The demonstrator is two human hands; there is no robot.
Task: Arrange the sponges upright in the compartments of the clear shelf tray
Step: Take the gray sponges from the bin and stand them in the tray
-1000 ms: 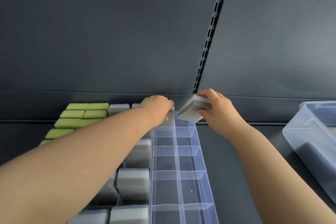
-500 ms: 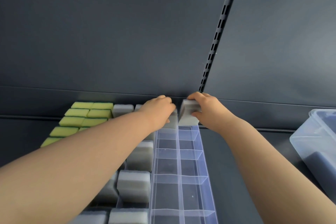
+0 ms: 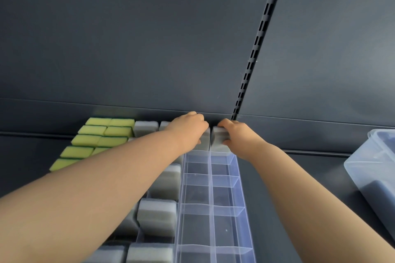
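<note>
the right hand (image 3: 239, 136) pinches the right grey sponge (image 3: 219, 134) over the far-right compartment of the clear shelf tray (image 3: 245, 220), straight ahead of its wrist. the sponge's long axis runs across the tray, narrow edge up. the left hand (image 3: 188, 128) curls over the left grey sponge (image 3: 205, 140) in the adjoining far-left compartment, just beside it. likely next move: press straight down; the right hand is nearer.

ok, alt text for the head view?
The right hand grips a grey sponge upright in the far right compartment of a clear shelf tray; the left hand holds a second grey sponge beside it. Nearer compartments hold nothing; shelved grey sponges and yellow-green sponges stand left, a clear bin at right.
</note>
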